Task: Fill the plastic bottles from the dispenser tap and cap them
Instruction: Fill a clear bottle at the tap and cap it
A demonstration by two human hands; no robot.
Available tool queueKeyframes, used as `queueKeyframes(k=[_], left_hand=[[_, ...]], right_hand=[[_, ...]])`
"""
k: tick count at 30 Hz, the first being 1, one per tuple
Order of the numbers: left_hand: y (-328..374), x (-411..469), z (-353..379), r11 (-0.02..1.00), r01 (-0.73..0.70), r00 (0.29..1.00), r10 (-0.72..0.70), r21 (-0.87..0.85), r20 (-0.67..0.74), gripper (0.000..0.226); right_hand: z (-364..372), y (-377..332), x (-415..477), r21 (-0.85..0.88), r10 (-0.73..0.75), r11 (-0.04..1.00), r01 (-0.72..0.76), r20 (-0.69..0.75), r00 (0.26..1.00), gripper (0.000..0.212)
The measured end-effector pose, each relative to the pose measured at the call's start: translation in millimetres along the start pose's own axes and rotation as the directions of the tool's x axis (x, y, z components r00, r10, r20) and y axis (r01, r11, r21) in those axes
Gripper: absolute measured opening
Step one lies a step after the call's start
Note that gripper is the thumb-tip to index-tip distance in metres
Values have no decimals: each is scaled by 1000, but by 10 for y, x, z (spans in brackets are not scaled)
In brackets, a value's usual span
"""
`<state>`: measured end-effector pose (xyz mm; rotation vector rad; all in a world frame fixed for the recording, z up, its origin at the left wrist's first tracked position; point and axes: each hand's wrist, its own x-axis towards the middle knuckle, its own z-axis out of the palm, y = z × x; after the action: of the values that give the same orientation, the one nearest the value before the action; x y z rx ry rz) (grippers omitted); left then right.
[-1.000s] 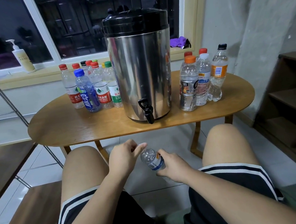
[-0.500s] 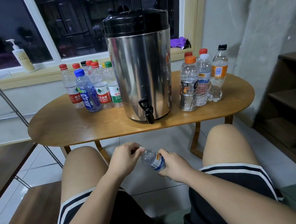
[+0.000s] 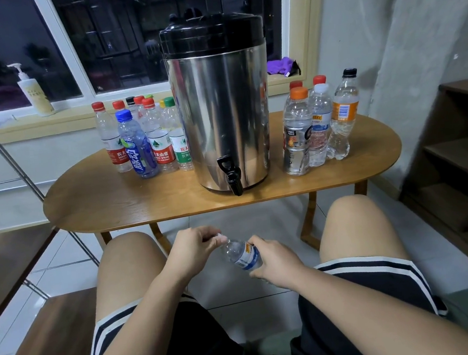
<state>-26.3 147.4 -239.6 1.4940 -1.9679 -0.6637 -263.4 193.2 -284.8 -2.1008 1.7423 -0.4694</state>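
The left hand [image 3: 194, 251] has closed in on the small bottle [image 3: 241, 255], fingers now pinching the white cap [image 3: 222, 238] at its neck. The right hand [image 3: 275, 262] grips the tilted bottle's body, low between the seated person's knees. On the table [image 3: 115, 200] beyond, a steel dispenser [image 3: 220, 107] stands between two clusters of capped bottles.

A dark window [image 3: 127, 36] sits behind an oval wooden table [image 3: 109, 203]. Pale floor tiles [image 3: 248, 224] lie below; dark wooden shelves [image 3: 462, 152] stand at right.
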Motion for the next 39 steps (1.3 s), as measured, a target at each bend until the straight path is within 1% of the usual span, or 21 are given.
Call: queueKeyframes(k=[3, 4, 7, 10, 12, 15, 17, 20, 23, 26, 29, 32, 34, 36, 39], left_hand=[[2, -5, -5, 992, 24, 1000, -22, 121, -23, 41], [-5, -10, -3, 992, 28, 999, -26, 125, -21, 41], [-41, -9, -1, 1000, 11, 998, -11, 11, 64, 21], [-40, -27, -9, 990, 2, 993, 14, -139, 115, 17], [-13, -48, -14, 980, 11, 997, 5, -198, 82, 19], [12, -56, -11, 976, 13, 999, -23, -217, -46, 20], [9, -43, 3, 980, 19, 996, -35, -198, -76, 18], [6, -38, 13, 983, 23, 998, -33, -181, -52, 14], [2, -42, 11, 973, 20, 1000, -23, -232, -9, 19], [46, -72, -21, 958, 7, 999, 4, -287, 39, 19], [83, -107, -48, 939, -5, 998, 29, -344, 62, 25], [101, -120, -56, 919, 24, 999, -8, -394, 41, 19], [108, -118, -43, 912, 41, 999, -45, -409, -1, 20], [108, -106, -31, 922, 46, 996, -70, -384, -49, 25], [76, -84, -10, 928, 71, 994, -97, -365, -53, 25]], right_hand=[[5, -6, -4, -27, -21, 999, 20, -19, 1000, 49], [5, 0, -4, -30, -25, 999, 24, -24, 999, 49], [-5, 11, 0, -32, -19, 999, 18, -35, 999, 49], [-1, -10, 5, -12, -7, 1000, 6, -41, 999, 50], [-5, -46, 10, 16, 4, 1000, -3, -42, 999, 50], [-19, -67, 30, 48, 11, 999, -9, -47, 999, 53], [-28, -63, 28, 44, 10, 999, -9, -40, 999, 54], [-28, -41, 17, 26, 4, 1000, -3, -32, 999, 54], [-55, -40, 10, 12, 6, 1000, -5, -34, 999, 52], [-78, -23, 6, 4, 7, 1000, -7, -30, 1000, 53], [-83, -6, -3, 18, 8, 1000, -8, -12, 1000, 52], [-88, -31, 10, 53, 14, 999, -14, 0, 1000, 52], [-96, -51, 27, 73, 14, 997, -13, -7, 1000, 53], [-104, -56, 35, 71, 12, 997, -11, -14, 1000, 56], [-110, -31, 25, 53, 11, 999, -11, -10, 1000, 58]])
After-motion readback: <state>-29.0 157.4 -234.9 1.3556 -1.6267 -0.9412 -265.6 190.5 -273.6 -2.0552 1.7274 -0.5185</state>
